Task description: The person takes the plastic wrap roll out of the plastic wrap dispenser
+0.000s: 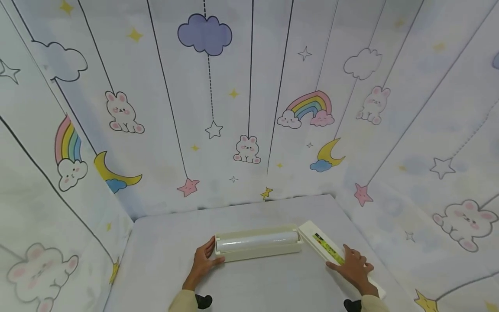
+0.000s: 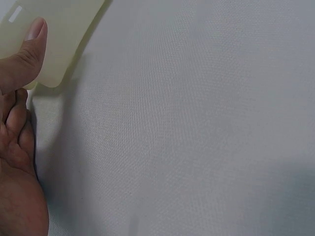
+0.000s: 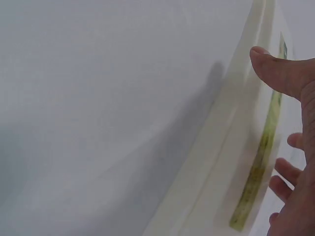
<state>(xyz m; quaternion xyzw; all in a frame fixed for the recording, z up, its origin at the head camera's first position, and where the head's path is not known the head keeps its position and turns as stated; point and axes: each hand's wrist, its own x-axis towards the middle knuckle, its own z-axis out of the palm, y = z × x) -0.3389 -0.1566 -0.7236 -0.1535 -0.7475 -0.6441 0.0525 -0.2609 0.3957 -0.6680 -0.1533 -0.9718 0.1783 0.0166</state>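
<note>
A cream dispenser box [image 1: 260,252] lies across the table with a clear film roll [image 1: 257,241] in it. My left hand [image 1: 203,262] grips the box's left end, fingers at the end wall and thumb on the front wall. In the left wrist view the thumb [image 2: 24,54] presses on the cream box wall [image 2: 64,34]. A long cream lid [image 1: 320,242] with a green-yellow strip [image 1: 329,249] lies angled at the box's right end. My right hand [image 1: 354,268] rests flat on the lid's near part. In the right wrist view the thumb [image 3: 280,73] reaches over the lid [image 3: 221,167].
The table [image 1: 265,286] is covered in pale grey cloth. A fabric backdrop [image 1: 241,108] printed with clouds, rabbits, rainbows and stars closes it in at the back and both sides. Cream sleeves show at the bottom edge.
</note>
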